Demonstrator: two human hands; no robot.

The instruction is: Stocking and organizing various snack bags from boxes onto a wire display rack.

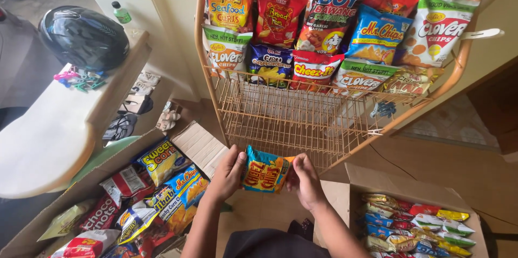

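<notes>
Cream walls and a tan floor surround an orange wire rack (259,112), whose upper rows are full of hanging snack bags (329,26) while its lower grid is bare. Below the lower edge of the rack, both hands hold one small blue and orange snack packet (265,170) upright between them. The left hand (229,171) grips the left side of the packet, with fingers closed around its edge. The right hand (305,178) pinches the right side with thumb and fingers. At the left, an open cardboard box (129,198) lies on the floor with mixed snack bags. At the right corner, another cardboard box (415,220) holds packets in rows. A dark helmet (83,36) rests on the white bench (48,134) at the left.
</notes>
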